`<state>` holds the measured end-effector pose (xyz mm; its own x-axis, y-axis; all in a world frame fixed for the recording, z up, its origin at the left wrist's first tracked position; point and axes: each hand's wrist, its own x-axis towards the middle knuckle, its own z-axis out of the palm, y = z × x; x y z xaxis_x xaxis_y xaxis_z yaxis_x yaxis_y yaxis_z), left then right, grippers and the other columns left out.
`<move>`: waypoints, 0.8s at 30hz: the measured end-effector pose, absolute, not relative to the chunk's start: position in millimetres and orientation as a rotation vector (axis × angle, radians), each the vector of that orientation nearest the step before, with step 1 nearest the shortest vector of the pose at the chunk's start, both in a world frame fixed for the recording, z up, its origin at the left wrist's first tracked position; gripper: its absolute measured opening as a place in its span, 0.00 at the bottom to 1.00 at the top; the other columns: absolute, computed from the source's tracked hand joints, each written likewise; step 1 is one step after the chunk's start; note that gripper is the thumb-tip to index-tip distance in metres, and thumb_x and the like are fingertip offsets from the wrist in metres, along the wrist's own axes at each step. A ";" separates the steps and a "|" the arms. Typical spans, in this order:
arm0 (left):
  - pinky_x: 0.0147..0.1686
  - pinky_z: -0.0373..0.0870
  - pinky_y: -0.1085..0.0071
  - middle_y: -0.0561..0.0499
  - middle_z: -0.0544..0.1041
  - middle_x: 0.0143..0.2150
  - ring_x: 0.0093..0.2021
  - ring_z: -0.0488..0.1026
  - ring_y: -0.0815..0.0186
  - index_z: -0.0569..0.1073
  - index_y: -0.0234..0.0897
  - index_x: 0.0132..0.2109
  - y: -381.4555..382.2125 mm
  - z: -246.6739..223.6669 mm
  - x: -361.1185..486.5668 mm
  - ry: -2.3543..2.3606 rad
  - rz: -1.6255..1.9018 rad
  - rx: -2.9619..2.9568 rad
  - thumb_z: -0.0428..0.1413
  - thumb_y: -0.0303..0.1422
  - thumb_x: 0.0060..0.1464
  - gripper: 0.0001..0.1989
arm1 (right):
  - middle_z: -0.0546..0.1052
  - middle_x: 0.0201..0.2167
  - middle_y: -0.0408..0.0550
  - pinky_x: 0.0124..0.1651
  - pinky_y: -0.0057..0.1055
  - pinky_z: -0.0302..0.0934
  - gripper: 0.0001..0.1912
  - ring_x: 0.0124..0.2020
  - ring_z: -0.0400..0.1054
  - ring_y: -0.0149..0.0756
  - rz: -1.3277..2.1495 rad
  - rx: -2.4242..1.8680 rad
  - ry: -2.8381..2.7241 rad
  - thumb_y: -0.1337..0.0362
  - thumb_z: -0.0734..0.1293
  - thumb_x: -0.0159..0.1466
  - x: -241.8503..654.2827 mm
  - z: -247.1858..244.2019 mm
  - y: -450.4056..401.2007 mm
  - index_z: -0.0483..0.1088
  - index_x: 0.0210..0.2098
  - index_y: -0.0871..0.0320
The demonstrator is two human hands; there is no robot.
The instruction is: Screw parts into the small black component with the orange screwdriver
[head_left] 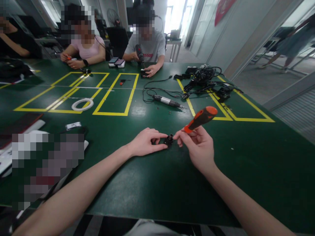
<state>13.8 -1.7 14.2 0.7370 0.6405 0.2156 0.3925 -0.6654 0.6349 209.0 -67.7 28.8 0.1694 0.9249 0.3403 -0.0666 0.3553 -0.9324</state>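
Note:
A small dark round part with a short metal piece on top stands on the green table. My left hand rests at its left, index finger and thumb closed against the part's sides. My right hand is just to the right, with its fingertips near the metal piece. An orange and black screwdriver lies in the right hand, its handle pointing up and to the right. Its shaft and tip are not visible.
Ahead lie a wired electric screwdriver, tangled black cables and a white ring. Yellow tape rectangles mark the table. Blurred flat items lie at the left. Across the table, one person holds a power driver; another person sits alongside.

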 end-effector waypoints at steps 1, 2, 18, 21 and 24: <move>0.39 0.62 0.70 0.57 0.73 0.27 0.30 0.69 0.69 0.81 0.38 0.49 -1.7 14.1 13.8 0.778 0.580 2.366 0.64 0.40 0.60 0.14 | 0.80 0.26 0.43 0.25 0.25 0.68 0.11 0.22 0.70 0.29 0.871 -0.969 -1.180 0.60 0.76 0.60 208.9 29.1 -67.9 0.71 0.32 0.55; 0.39 0.62 0.70 0.56 0.73 0.27 0.30 0.69 0.69 0.81 0.38 0.49 -1.6 14.0 13.9 0.777 0.581 2.364 0.64 0.40 0.60 0.14 | 0.79 0.26 0.43 0.25 0.26 0.68 0.11 0.22 0.70 0.28 0.860 -0.985 -1.189 0.60 0.77 0.60 208.9 29.7 -67.9 0.71 0.31 0.56; 0.39 0.61 0.70 0.56 0.73 0.29 0.32 0.69 0.68 0.81 0.39 0.51 -0.6 13.0 11.3 0.823 0.522 2.374 0.63 0.42 0.61 0.16 | 0.80 0.26 0.44 0.27 0.27 0.68 0.15 0.22 0.69 0.30 0.934 -0.961 -1.190 0.53 0.76 0.61 208.3 27.9 -63.4 0.71 0.34 0.55; 0.39 0.61 0.70 0.56 0.73 0.29 0.32 0.69 0.68 0.81 0.39 0.51 -0.5 13.3 10.7 0.826 0.505 2.390 0.63 0.43 0.61 0.16 | 0.78 0.26 0.43 0.26 0.27 0.67 0.14 0.22 0.68 0.29 0.911 -0.952 -1.198 0.53 0.77 0.60 207.5 29.0 -62.4 0.74 0.33 0.56; 0.39 0.61 0.70 0.56 0.72 0.29 0.32 0.68 0.68 0.81 0.39 0.49 -0.1 13.2 10.0 0.834 0.504 2.401 0.63 0.42 0.61 0.14 | 0.77 0.25 0.43 0.25 0.27 0.66 0.15 0.21 0.67 0.28 0.921 -0.922 -1.231 0.51 0.74 0.63 207.5 30.3 -60.6 0.76 0.33 0.57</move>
<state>10.0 -0.1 13.2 0.7380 0.6542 0.1657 0.4508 -0.6606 0.6003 207.5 -60.6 30.3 0.1025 0.9321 0.3473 -0.0698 0.3550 -0.9323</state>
